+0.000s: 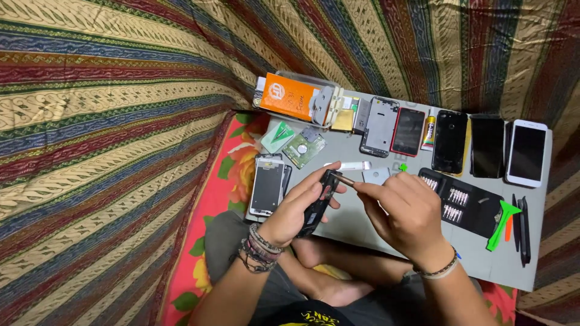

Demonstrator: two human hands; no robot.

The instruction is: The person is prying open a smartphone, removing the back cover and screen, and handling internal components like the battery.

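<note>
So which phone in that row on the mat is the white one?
The white phone is at the far right end of the row on the grey mat. Its frame is white around a dark screen; the other phones beside it look black or dark, one with a red edge.

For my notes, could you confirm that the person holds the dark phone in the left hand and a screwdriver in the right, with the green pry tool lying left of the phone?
Not quite: in the head view, the green pry tool lies to the right, beyond the bit case. The left hand does hold the dark phone, the right hand the screwdriver.
</note>
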